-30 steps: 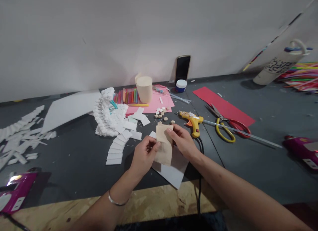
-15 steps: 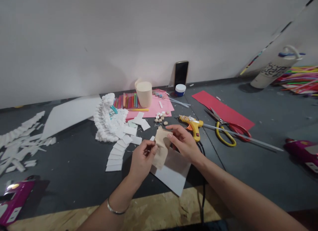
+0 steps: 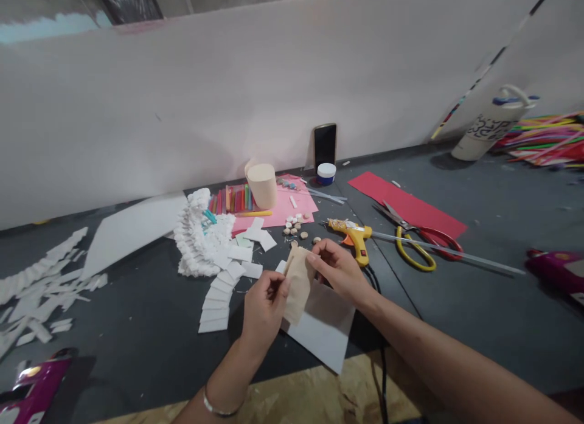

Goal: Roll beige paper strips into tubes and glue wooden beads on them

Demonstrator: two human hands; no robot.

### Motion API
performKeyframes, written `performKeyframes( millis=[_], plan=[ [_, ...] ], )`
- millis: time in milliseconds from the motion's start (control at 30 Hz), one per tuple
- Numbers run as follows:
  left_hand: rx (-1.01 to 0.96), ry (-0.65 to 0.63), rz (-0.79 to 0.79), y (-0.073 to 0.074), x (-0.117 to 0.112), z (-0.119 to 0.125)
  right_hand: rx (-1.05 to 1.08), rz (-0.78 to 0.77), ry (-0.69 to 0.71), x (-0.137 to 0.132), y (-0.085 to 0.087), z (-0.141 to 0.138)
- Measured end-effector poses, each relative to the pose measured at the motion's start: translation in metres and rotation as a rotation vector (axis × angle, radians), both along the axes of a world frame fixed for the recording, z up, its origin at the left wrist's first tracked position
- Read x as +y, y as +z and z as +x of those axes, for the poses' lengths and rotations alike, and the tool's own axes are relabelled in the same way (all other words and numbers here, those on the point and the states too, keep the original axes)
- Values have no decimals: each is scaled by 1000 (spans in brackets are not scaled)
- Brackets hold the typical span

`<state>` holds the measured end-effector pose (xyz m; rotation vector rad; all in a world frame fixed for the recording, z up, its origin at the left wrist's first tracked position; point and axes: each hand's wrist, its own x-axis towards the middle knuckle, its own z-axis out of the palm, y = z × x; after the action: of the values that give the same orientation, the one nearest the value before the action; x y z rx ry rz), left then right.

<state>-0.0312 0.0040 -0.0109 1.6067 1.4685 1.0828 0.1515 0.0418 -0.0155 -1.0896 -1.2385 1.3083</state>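
Observation:
A small beige bag [image 3: 298, 287], of cloth or paper, hangs between my two hands above a white board [image 3: 325, 330]. My left hand [image 3: 267, 302] pinches its left edge between thumb and fingers. At its upper right edge, my right hand [image 3: 335, 267] grips it with thumb and forefinger. Just beyond the bag lie several small round beige and white pieces [image 3: 295, 224]. A yellow hot glue gun [image 3: 351, 232] rests beyond my right hand, with a long clear glue stick in its back. White card rectangles [image 3: 216, 302] curve in a row left of my left hand.
Scissors [image 3: 406, 229] lie on a red sheet [image 3: 406, 202] at right. Behind stand a beige cup [image 3: 262, 187], a small jar [image 3: 326, 173] and a phone [image 3: 325, 145] against the wall. White ruffled material [image 3: 194, 241] and paper scraps [image 3: 41, 290] lie left. A tumbler [image 3: 488, 129] stands far right.
The view has tilted up slightly, showing more above the wall. The bag looks smoother and flatter between my hands, which both keep hold of it.

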Motion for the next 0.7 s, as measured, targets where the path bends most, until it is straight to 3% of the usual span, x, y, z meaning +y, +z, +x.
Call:
performKeyframes(
  millis=[333,500,600,700],
  plan=[
    [-232,-5,-99,-2,1,5,73,-21,-35,3,-1,0],
    [-450,-61,-325,9,2,8,50,-3,-37,0,-1,-2],
    [-478,-73,-436,10,2,11,21,18,-37,-3,-5,-5],
    [-428,-74,-428,9,1,14,-4,37,-25,-6,-9,-7]
  ],
)
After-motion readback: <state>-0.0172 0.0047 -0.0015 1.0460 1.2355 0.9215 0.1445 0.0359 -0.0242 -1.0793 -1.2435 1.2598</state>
